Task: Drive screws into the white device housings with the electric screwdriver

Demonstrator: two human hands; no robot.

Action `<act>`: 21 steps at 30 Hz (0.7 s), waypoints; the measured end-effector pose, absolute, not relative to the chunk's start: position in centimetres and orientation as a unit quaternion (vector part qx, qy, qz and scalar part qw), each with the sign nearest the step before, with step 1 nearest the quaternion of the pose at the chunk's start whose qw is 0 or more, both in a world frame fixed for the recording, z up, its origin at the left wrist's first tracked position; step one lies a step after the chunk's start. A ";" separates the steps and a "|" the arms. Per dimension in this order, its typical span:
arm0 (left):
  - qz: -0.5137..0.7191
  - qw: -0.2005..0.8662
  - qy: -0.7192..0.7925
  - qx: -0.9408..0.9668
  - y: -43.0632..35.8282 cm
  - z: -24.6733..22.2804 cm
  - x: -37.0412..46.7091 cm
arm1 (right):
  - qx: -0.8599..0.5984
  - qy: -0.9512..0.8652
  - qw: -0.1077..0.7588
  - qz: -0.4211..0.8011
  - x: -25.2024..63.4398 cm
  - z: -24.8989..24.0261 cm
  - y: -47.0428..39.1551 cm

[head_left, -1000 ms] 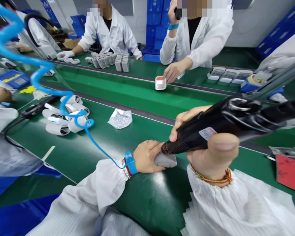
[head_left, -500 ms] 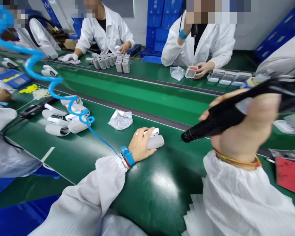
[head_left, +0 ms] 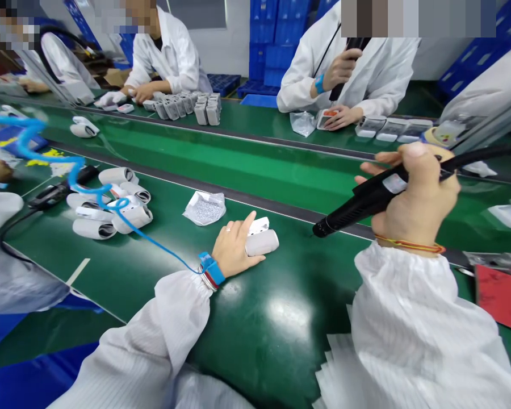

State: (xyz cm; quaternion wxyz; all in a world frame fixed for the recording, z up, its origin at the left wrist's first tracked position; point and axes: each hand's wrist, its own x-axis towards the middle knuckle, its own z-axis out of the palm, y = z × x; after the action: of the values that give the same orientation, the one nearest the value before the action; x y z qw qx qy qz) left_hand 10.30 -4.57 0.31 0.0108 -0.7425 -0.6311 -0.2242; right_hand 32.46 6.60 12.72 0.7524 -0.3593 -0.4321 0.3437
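On the green table, my left hand [head_left: 234, 247] rests around a small device with a white part and a grey rounded cover [head_left: 263, 243], thumb near its lower side and fingers behind it. A blue wrist strap with a coiled cord circles that wrist. Raised at the right, my right hand [head_left: 417, 199] grips a black electric screwdriver [head_left: 361, 201], its tip pointing down and left, apart from the device. Behind my left hand lies an open plastic bag of tiny screws [head_left: 205, 208]. Several similar grey and white devices [head_left: 130, 218] sit in a cluster to the left.
A green conveyor belt [head_left: 221, 155] runs across behind the table. Beyond it, co-workers handle grey units [head_left: 208, 108]. A black tool [head_left: 51, 195] and a neighbour's sleeve are at the left. A red sheet [head_left: 500, 295] lies at the right edge. The blue coiled cord [head_left: 162, 234] crosses above the table.
The screwdriver and my right hand have shifted slightly and look steadier, with the fingers lifted behind the tool. My left hand's fingers have spread back from the device's white part. The blue coil has swung left.
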 end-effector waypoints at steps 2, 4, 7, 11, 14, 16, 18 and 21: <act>-0.255 -0.013 -0.642 -0.723 -4.3 0.5 10.1 | -0.348 -0.428 0.752 0.361 32.5 12.8 6.7; -0.299 -0.055 -0.646 -0.701 -3.6 0.7 10.1 | -0.323 -0.436 0.755 0.367 32.3 12.7 6.7; -0.395 -0.176 -0.626 -0.649 -1.5 0.9 10.3 | -0.300 -0.454 0.764 0.347 31.7 12.3 6.6; -0.524 -0.426 -0.559 -0.481 3.5 0.7 11.7 | -0.305 -0.465 0.762 0.332 31.6 12.2 6.5; -0.609 -0.512 -0.486 -0.361 7.4 0.4 12.9 | -0.311 -0.466 0.761 0.327 31.8 12.1 6.5; -0.658 -0.515 -0.454 -0.310 9.1 0.0 13.3 | -0.317 -0.469 0.759 0.322 31.8 12.1 6.6; -0.681 -0.518 -0.439 -0.273 10.0 -0.6 13.3 | -0.316 -0.476 0.757 0.316 31.7 12.0 6.6; -0.644 -0.464 -0.487 -0.365 9.8 -1.6 13.2 | -0.310 -0.488 0.756 0.306 31.3 12.0 6.5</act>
State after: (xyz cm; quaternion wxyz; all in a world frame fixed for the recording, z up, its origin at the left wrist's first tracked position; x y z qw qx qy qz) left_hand 13.15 9.79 -1.56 -0.4639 -0.3650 -0.4872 -0.6436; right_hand 31.32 6.48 12.04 0.7561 -0.3095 -0.4885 0.3064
